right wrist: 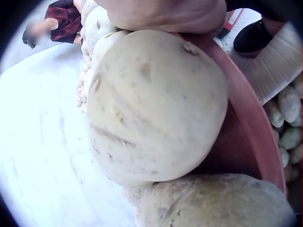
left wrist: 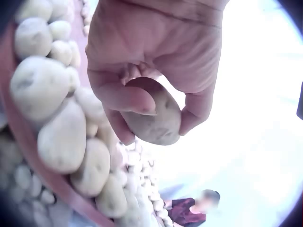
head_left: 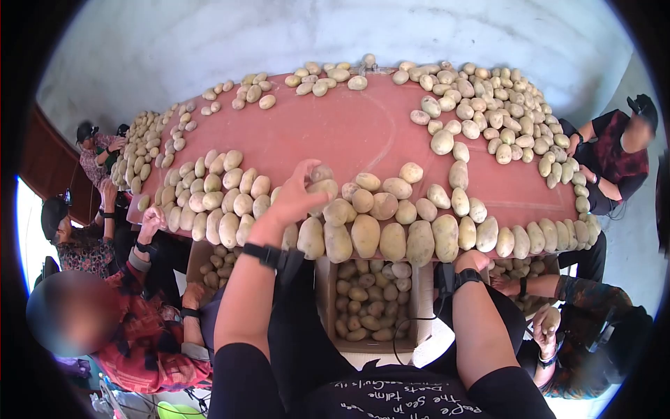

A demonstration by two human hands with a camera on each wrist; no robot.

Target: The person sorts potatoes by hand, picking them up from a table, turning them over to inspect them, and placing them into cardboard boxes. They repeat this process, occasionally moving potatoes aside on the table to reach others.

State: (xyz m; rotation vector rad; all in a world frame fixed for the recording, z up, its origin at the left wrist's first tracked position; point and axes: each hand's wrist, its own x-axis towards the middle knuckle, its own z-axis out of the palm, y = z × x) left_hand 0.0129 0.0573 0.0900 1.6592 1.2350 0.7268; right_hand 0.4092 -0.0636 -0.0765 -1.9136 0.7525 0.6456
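My left hand (head_left: pixel 296 199) is raised over the near side of the red table, its fingers and thumb curled round a potato (head_left: pixel 322 173). In the left wrist view the hand (left wrist: pixel 156 52) grips that potato (left wrist: pixel 158 116) between thumb and fingertips. At the table's near edge rests my right hand (head_left: pixel 472 260), beside the row of large potatoes (head_left: pixel 445 239). The right wrist view shows part of this hand (right wrist: pixel 165 14) against a big pale potato (right wrist: pixel 158 106); its fingers are hidden, so their grip cannot be made out.
Potatoes lie in piles and rows round the red table (head_left: pixel 335 129), thickest at the back right (head_left: pixel 502 112). Below the near edge stands a cardboard box (head_left: pixel 421 300) of potatoes. People sit at both sides, one in a red checked shirt (head_left: pixel 143 349) at the left.
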